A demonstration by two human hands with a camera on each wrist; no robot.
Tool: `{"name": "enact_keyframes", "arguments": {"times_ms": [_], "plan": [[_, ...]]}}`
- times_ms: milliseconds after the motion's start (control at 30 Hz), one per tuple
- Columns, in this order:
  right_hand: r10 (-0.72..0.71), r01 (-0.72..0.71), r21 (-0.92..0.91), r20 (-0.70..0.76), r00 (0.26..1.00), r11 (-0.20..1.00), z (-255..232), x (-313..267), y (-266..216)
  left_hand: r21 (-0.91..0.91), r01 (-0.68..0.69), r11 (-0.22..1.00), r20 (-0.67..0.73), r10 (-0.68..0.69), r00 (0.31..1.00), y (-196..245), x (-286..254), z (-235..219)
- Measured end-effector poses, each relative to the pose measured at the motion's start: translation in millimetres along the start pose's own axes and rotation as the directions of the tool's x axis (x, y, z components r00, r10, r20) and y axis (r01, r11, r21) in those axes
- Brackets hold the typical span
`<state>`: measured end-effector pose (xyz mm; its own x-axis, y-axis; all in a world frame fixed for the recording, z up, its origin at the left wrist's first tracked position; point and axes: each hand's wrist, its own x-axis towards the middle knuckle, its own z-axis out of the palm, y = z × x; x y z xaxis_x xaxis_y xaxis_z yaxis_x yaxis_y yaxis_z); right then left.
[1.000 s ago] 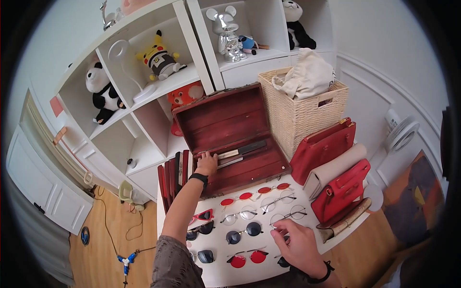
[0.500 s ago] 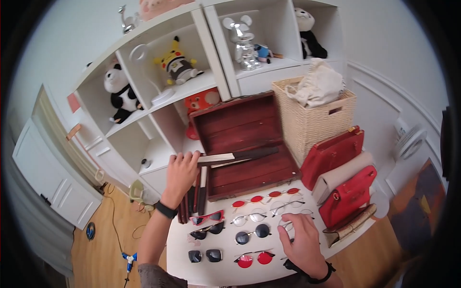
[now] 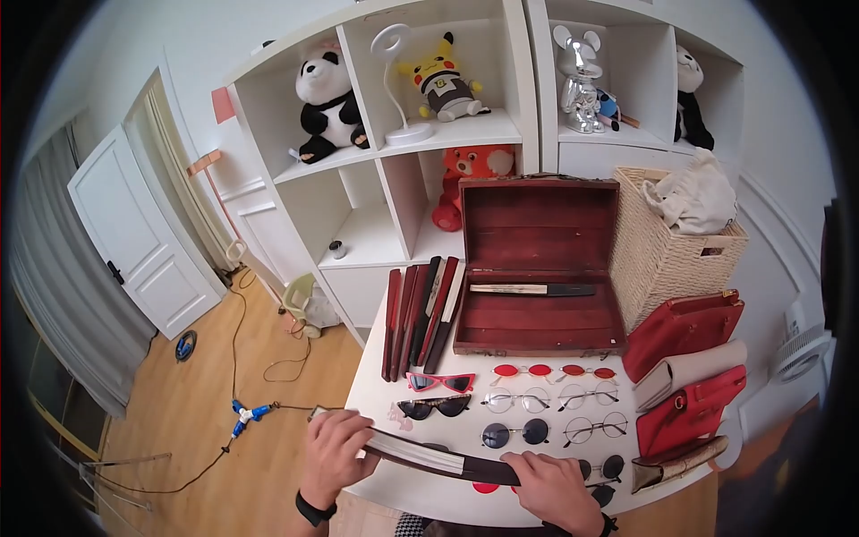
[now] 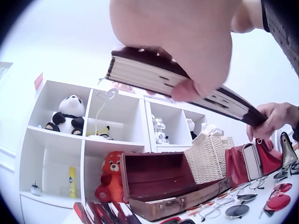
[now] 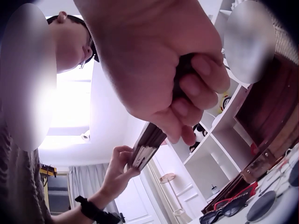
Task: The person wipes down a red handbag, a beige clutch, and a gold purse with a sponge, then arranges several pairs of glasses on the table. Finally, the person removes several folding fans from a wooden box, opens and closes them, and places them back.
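A folded hand fan (image 3: 419,453), dark-ribbed with pale paper along its edge, is held level over the near edge of the table. My left hand (image 3: 335,452) grips its paper end, the thumb lying along the fan in the left wrist view. Around its dark end curl the fingers of my right hand (image 5: 154,60). Another folded fan (image 3: 528,290) lies inside the open dark red wooden case (image 3: 537,333). Left of the case, several folded fans (image 3: 416,313) lie side by side.
Sunglasses (image 3: 514,434) and clear eyeglasses (image 3: 516,399) cover the table (image 3: 371,380) in rows, some hidden under the fan and right hand. Red handbags (image 3: 684,336) and a beige one line the right side. Behind stand a wicker basket (image 3: 667,259) and white shelves (image 3: 358,219).
My left hand has lifted the fan out of the case and brought it towards me. My right hand has moved from over the eyeglasses onto the fan's dark end. The head view has turned left.
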<state>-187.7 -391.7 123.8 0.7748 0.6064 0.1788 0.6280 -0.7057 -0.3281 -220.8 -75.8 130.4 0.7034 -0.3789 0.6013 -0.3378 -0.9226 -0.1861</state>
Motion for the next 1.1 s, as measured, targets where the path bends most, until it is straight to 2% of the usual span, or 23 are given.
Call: {"name": "enact_keyframes", "arguments": {"times_ms": [33,67,100,133,167,200,267,333,400,467,500,533,600,633,667,733,767,800,867,933,1000,1033,1100], "plan": [[0.003,-0.003,-0.005,0.007,1.0,1.0,0,1,0,-0.066,0.131,0.989,-0.277,-0.145,0.95,6,-4,13],[0.014,-0.013,0.175,-0.003,1.0,0.984,-1,2,1,-0.167,0.239,0.956,-0.516,-0.292,0.806,15,-8,22],[0.025,-0.019,0.347,-0.013,1.0,0.938,-3,4,2,-0.233,0.459,0.857,-0.346,-0.514,0.785,31,-12,14],[0.026,-0.022,0.341,-0.007,1.0,0.94,-8,6,-1,-0.397,0.521,0.756,-0.282,-0.641,0.714,39,-11,21],[0.114,-0.126,0.469,0.053,0.992,0.874,-15,9,-8,-0.698,0.474,0.537,-0.068,-0.708,0.703,49,-7,24],[0.193,-0.228,0.581,0.123,0.974,0.782,-22,12,-15,-0.886,0.407,0.222,0.154,-0.687,0.71,60,-2,28],[0.196,-0.28,0.623,0.203,0.96,0.73,-26,13,-20,-0.926,0.261,-0.273,0.374,-0.572,0.73,87,10,41],[0.093,-0.207,0.705,0.197,0.976,0.679,-15,10,-18,-0.81,0.266,-0.522,0.525,-0.446,0.725,100,22,45],[0.094,-0.227,0.701,0.224,0.97,0.676,-13,10,-17,-0.802,0.209,-0.559,0.504,-0.446,0.74,105,21,53],[0.163,-0.251,0.812,0.193,0.968,0.528,1,7,-13,-0.844,0.309,-0.439,0.527,-0.568,0.632,112,28,53],[0.178,-0.226,0.78,0.148,0.973,0.583,11,5,-8,-0.853,0.286,-0.438,0.516,-0.621,0.59,118,35,51],[0.182,-0.229,0.778,0.15,0.972,0.585,17,6,-4,-0.851,0.285,-0.442,0.519,-0.619,0.59,120,39,49],[0.405,-0.383,0.794,0.191,0.894,0.471,24,9,2,-0.848,0.312,-0.428,0.527,-0.628,0.572,122,43,46],[0.452,-0.385,0.843,0.196,0.87,0.376,25,11,6,-0.848,0.311,-0.428,0.526,-0.615,0.587,121,40,48],[0.45,-0.386,0.842,0.197,0.871,0.377,22,13,8,-0.849,0.311,-0.428,0.526,-0.617,0.585,124,36,47],[0.568,-0.239,0.97,0.168,0.806,0.052,19,16,10,-0.906,0.33,-0.266,0.422,-0.644,0.638,132,21,44],[0.616,-0.076,0.997,0.046,0.787,0.023,37,19,18,-0.905,0.332,-0.266,0.424,-0.642,0.639,136,12,45],[0.619,-0.076,0.997,0.047,0.784,0.021,34,20,16,-0.932,0.309,-0.187,0.354,-0.652,0.671,140,1,46],[0.636,-0.003,0.974,0.151,0.757,-0.227,22,26,10,-0.968,0.249,-0.024,0.204,-0.652,0.73,144,-14,49],[0.63,0.05,0.979,0.089,0.771,-0.199,22,32,7,-0.966,0.256,-0.028,0.21,-0.661,0.72,145,-21,52],[0.638,0.091,0.945,0.141,0.757,-0.316,19,35,2,-0.96,0.278,-0.039,0.228,-0.683,0.693,147,-27,52],[0.638,0.09,0.944,0.143,0.757,-0.318,18,39,0,-0.956,0.29,-0.044,0.238,-0.694,0.68,147,-30,52],[0.77,0.234,0.905,0.141,0.622,-0.354,16,45,-2,-0.949,0.312,-0.052,0.254,-0.715,0.651,146,-35,51]]}}
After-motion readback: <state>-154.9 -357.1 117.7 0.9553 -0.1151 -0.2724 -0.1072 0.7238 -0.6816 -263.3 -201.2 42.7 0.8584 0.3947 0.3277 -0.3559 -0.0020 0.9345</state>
